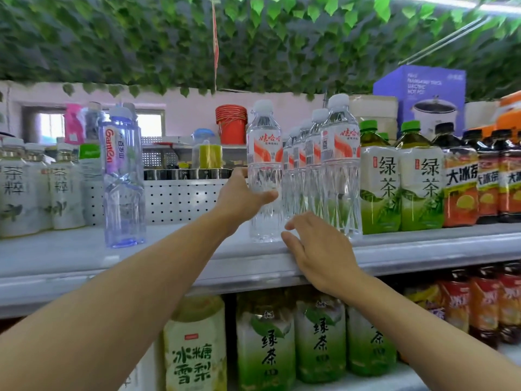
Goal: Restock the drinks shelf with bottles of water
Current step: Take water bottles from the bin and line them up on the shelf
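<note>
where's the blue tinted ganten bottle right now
In the head view, the Ganten bottle stands upright on the upper shelf, left of centre, between the pale tea bottles and the gripped water bottle.

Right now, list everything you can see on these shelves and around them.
water bottles: about six, clear, red-white labels, top shelf middle
blue bottle: one, clear blue, top shelf left
pale tea bottles: several, white labels, far left
green tea bottles: two in front, green caps, right of the water
iced tea bottles: several, dark, far right
red buckets: stacked, behind
hot pot box: one, purple, upper right
lower shelf drinks: green, yellow, red labels
left hand: grips the leftmost water bottle
right hand: open, at the shelf edge
</note>
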Motion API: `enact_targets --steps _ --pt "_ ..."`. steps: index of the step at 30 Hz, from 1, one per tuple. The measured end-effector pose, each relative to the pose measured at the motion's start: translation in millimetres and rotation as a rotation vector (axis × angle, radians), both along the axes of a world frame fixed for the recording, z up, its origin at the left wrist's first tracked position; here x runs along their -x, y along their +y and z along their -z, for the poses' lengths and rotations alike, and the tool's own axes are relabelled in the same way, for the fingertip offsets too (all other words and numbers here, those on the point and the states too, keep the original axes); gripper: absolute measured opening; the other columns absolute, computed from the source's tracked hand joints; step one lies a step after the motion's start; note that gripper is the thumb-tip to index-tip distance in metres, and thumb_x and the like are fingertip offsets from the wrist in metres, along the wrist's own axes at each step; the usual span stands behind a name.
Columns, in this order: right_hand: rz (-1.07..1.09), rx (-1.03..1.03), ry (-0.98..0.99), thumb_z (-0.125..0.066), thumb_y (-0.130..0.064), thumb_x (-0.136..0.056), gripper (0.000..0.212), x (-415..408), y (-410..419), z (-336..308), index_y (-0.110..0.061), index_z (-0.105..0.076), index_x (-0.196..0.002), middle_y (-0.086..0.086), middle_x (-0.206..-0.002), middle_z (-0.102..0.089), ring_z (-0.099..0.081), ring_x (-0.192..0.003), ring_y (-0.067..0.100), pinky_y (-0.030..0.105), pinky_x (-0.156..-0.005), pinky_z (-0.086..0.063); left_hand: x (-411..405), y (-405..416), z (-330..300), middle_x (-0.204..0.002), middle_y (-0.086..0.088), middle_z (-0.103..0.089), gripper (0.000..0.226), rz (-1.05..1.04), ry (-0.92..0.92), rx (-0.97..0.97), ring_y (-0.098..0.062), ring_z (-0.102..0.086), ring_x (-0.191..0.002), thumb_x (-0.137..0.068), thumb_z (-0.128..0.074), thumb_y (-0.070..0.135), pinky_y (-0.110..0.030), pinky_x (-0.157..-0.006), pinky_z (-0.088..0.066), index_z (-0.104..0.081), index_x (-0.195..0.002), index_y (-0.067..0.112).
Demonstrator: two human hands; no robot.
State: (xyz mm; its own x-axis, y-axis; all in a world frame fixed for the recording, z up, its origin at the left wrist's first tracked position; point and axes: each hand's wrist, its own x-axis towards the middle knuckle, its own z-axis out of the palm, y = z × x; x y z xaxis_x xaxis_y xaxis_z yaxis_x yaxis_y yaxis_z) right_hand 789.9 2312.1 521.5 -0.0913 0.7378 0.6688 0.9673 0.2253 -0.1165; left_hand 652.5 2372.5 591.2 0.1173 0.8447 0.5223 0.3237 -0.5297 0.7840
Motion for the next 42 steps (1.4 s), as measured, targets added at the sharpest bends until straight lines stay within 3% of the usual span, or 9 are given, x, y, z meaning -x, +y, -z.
enact_targets --steps 3,6,11,20,24,35,42 --pt "0.0 -0.062 -0.034 -0.007 -0.058 -0.086 0.068 0.5 3.0 4.2 -0.021 -0.054 -0.118 -0.003 -0.119 -0.054 -0.051 -0.105 0.015 0.03 -0.081 -0.037 3.1 1.3 2.3 -0.107 -0.003 -0.06 0.047 0.014 0.062 0.068 -0.022 -0.058 -0.099 -0.078 -0.075 0.017 -0.033 -0.071 -0.051 -0.043 -0.112 0.021" --pt "-0.012 -0.115 -0.057 -0.009 -0.062 -0.083 0.07 -1.2 6.5 7.4 -0.021 -0.058 -0.111 -0.004 -0.112 -0.058 -0.054 -0.098 0.015 0.032 -0.078 -0.042 3.0 6.1 -2.6 -0.096 0.002 -0.059 0.028 0.061 0.101 0.117 -0.02 -0.057 -0.095 -0.081 -0.072 0.014 -0.033 -0.068 -0.049 -0.049 -0.092 0.024" --pt "-0.009 -0.138 -0.074 -0.019 -0.061 -0.087 0.061 -1.6 8.9 8.9 -0.021 -0.061 -0.105 -0.003 -0.106 -0.061 -0.055 -0.094 0.015 0.032 -0.074 -0.042 -1.8 31.1 -15.1 -0.124 -0.006 -0.056 0.059 0.044 0.185 0.196 -0.025 -0.053 -0.105 -0.077 -0.075 0.012 -0.041 -0.076 -0.048 -0.046 -0.129 0.015" --pt "-0.024 -0.231 -0.088 -0.026 -0.057 -0.09 0.05 -3.5 17.2 12.6 -0.021 -0.062 -0.087 -0.005 -0.088 -0.061 -0.053 -0.082 0.015 0.034 -0.069 -0.045 -20.9 95.0 -30.5 -0.118 -0.016 -0.058 0.059 -0.065 0.438 0.203 -0.025 -0.06 -0.093 -0.081 -0.072 0.019 -0.027 -0.065 -0.051 -0.044 -0.131 0.005" --pt "-0.021 -0.271 -0.098 -0.029 -0.056 -0.09 0.049 -3.5 19.8 13.9 -0.021 -0.062 -0.084 -0.004 -0.084 -0.061 -0.053 -0.078 0.016 0.033 -0.065 -0.045 -27.1 119.9 -36.4 -0.116 -0.018 -0.059 0.061 -0.088 0.509 0.216 -0.023 -0.061 -0.089 -0.082 -0.071 0.02 -0.027 -0.072 -0.052 -0.04 -0.131 0.001" --pt "-0.043 -0.303 -0.097 -0.027 -0.057 -0.09 0.048 -3.1 22.3 16.0 -0.023 -0.06 -0.084 -0.007 -0.08 -0.057 -0.048 -0.075 0.012 0.03 -0.063 -0.04 -41.0 164.7 -37.4 -0.125 -0.023 -0.056 0.064 -0.121 0.535 0.239 -0.032 -0.062 -0.104 -0.084 -0.069 0.015 -0.039 -0.09 -0.053 -0.035 -0.135 0.0" --pt "-0.035 -0.297 -0.091 -0.027 -0.058 -0.09 0.048 -3.1 21.7 15.3 -0.023 -0.059 -0.082 -0.006 -0.08 -0.056 -0.049 -0.073 0.013 0.032 -0.06 -0.043 -45.9 183.1 -34.9 -0.124 -0.025 -0.053 0.068 -0.136 0.531 0.212 -0.033 -0.061 -0.103 -0.087 -0.066 0.013 -0.035 -0.08 -0.053 -0.026 -0.141 0.004"
